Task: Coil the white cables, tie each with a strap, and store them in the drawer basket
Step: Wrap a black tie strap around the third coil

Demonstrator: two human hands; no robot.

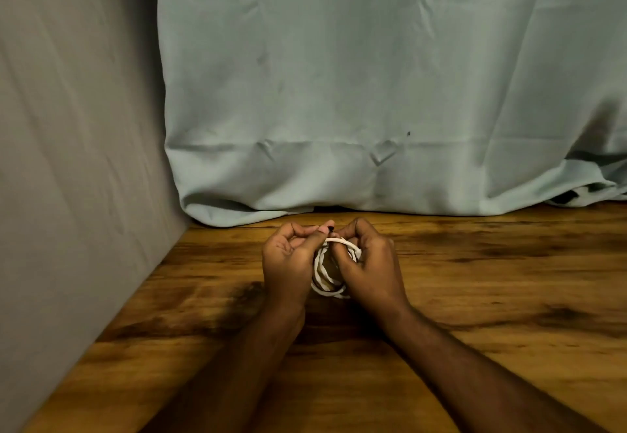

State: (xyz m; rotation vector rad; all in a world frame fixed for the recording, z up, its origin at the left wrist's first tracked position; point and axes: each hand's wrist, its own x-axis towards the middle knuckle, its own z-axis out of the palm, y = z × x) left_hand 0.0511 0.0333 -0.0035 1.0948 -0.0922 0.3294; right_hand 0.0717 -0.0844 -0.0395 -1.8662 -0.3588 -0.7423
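A white cable [328,280] wound into a small coil sits between both hands, just above the wooden table [492,297]. My left hand [288,259] grips the coil's left side, its thumb pressed against the top loops. My right hand [368,263] holds the right side with fingers curled over the top. A small dark tip [330,228], perhaps a strap end, pokes out between my fingertips at the top of the coil. Much of the coil is hidden by my fingers. No drawer basket is in view.
A pale green cloth [373,93] hangs behind the table and drapes onto its far edge. A grey cloth-covered wall [68,161] runs along the left side. Something dark and patterned [573,195] peeks from under the cloth at the far right.
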